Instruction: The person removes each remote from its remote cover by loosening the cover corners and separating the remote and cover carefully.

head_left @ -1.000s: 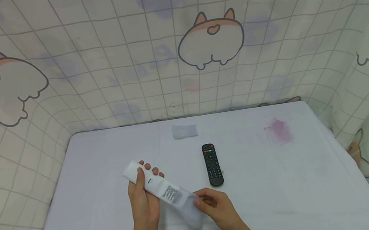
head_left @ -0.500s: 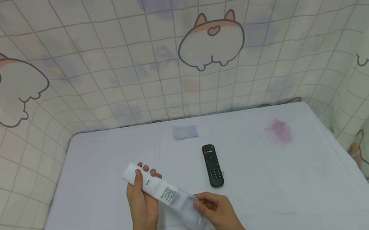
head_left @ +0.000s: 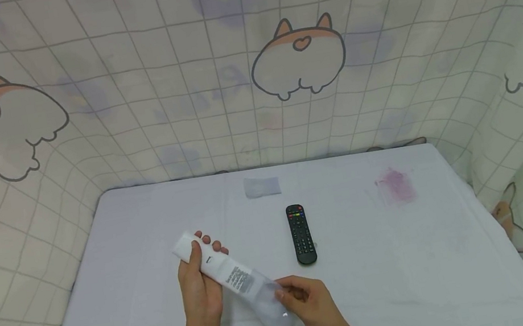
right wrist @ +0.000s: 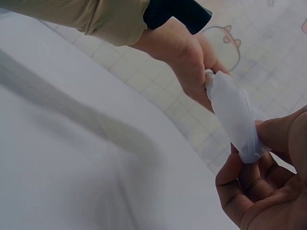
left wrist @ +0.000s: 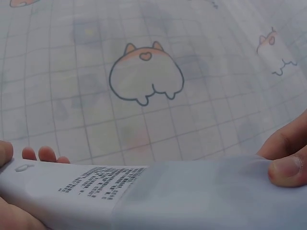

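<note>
A long white tube-like packet (head_left: 222,267) with dark printed text lies slantwise across my left hand (head_left: 201,294), whose thumb presses its upper part while the fingers wrap behind. Over its lower right end sits a translucent, bluish-white plastic sleeve (head_left: 271,311). My right hand (head_left: 312,303) pinches the side of that sleeve between thumb and fingers. In the left wrist view the sleeve (left wrist: 192,196) covers the right part, next to the small print. The right wrist view shows the crumpled sleeve end (right wrist: 240,124) at my right thumb (right wrist: 280,132).
A black remote control (head_left: 301,234) lies on the white-covered table (head_left: 388,268) just beyond my right hand. Near the back edge is a small pale rectangular piece (head_left: 262,186), and a pink stain (head_left: 397,185) marks the right side. A grid-patterned curtain (head_left: 168,103) surrounds the table.
Both hands and the packet have shifted slightly toward the lower left. The sleeve's loose end hangs a bit lower and looks fuller and rounder. The remote control has stayed put.
</note>
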`<state>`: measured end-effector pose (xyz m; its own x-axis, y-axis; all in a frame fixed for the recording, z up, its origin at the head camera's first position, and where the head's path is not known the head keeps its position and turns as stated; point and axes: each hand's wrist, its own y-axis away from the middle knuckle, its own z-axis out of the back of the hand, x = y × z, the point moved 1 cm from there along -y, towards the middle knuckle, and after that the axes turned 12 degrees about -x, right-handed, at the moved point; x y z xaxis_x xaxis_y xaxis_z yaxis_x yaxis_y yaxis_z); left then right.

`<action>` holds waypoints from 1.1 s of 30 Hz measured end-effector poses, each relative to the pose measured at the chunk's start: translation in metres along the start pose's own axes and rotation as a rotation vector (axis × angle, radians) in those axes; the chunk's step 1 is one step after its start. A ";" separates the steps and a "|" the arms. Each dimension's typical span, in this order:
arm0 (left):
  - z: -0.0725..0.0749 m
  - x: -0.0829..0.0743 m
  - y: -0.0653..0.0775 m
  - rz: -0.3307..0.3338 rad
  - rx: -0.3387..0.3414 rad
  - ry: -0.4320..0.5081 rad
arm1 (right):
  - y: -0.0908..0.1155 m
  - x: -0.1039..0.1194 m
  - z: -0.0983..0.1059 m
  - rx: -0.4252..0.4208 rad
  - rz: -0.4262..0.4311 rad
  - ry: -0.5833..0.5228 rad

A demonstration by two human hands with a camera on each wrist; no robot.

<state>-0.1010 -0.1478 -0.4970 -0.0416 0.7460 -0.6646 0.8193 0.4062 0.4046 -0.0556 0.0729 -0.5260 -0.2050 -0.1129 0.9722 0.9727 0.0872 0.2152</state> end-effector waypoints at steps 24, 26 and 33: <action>0.007 -0.004 -0.001 -0.019 -0.031 -0.003 | 0.007 0.000 -0.003 0.007 0.003 -0.041; 0.007 -0.004 -0.001 -0.023 -0.026 0.002 | 0.008 0.000 -0.004 0.003 0.006 -0.043; 0.008 -0.004 -0.002 -0.038 -0.030 0.006 | 0.008 -0.001 -0.005 -0.014 -0.005 -0.027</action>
<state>-0.0976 -0.1555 -0.5001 -0.0759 0.7325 -0.6765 0.7995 0.4502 0.3977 -0.0470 0.0690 -0.5256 -0.2122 -0.0867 0.9734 0.9731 0.0727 0.2186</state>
